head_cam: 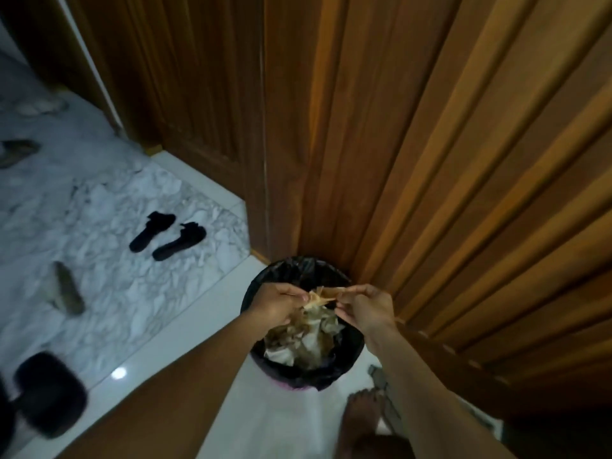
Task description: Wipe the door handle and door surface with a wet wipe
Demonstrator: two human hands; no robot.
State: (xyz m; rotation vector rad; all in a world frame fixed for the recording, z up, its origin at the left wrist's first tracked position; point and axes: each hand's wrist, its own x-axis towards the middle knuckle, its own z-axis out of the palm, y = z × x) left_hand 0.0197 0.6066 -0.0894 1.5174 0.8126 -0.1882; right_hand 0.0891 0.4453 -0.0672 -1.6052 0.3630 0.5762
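Head view: my left hand (276, 304) and right hand (366, 308) both pinch the crumpled wet wipe (319, 298) over the lined bin (347, 362), beside the door (430, 144). Limp, light, likely damp; the bunched edges look the best place to hold it.

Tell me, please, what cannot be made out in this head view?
- Door handle: not in view; the door is cut off by the top edge.
- Wipe: crumpled between left hand and right hand; wetness unclear.
- Bin depth: hidden by waste.
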